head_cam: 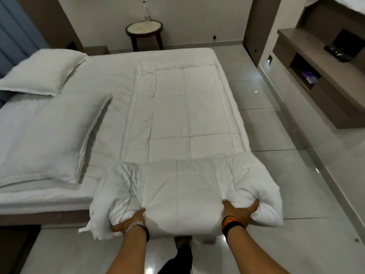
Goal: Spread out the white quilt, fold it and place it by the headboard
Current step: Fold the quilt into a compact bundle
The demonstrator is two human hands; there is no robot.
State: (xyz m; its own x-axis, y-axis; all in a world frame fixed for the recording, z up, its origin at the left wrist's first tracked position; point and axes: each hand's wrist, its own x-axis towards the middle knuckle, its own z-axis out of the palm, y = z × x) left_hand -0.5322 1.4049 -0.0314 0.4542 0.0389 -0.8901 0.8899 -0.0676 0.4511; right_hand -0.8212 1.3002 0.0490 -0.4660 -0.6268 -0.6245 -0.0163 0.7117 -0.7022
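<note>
Both hands (185,218) clenched on quilt (183,186) edge | pillows (51,135) beside | bed (118,80)

Your white quilt (183,119) lies flat across the frame's centre, its puffy near end bunched and lifted at lower centre.

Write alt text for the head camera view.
Both hands, left hand and right hand, grip the near end of a white quilt lying along a bed, lifting it off the foot. Two pillows lie at the left.
</note>
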